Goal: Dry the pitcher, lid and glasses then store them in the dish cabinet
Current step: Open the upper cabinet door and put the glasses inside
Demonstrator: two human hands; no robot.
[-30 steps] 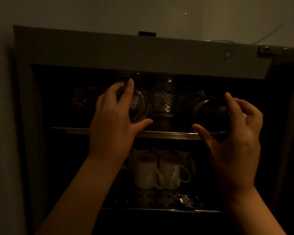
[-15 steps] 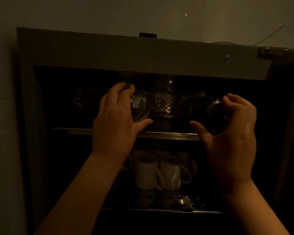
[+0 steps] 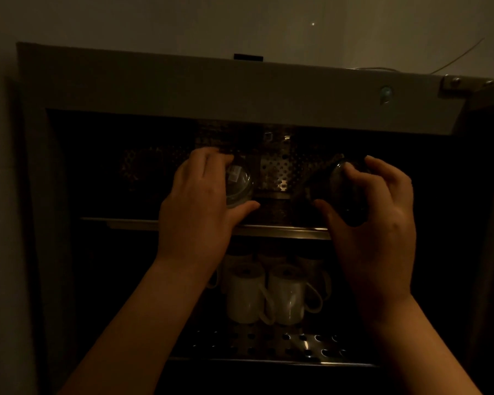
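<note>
We grip a glass (image 3: 238, 185) in our left hand (image 3: 196, 206) and another glass (image 3: 344, 192) in our right hand (image 3: 378, 220), at the cabinet's (image 3: 183, 89) upper shelf (image 3: 268, 230); white mugs (image 3: 264, 295) stand below.

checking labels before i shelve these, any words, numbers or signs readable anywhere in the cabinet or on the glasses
Sticker on the glass held by the left hand: print there, too small and dim to read.
Glass in the right hand: no text visible.
White mugs and cabinet frame: no text visible.
</note>
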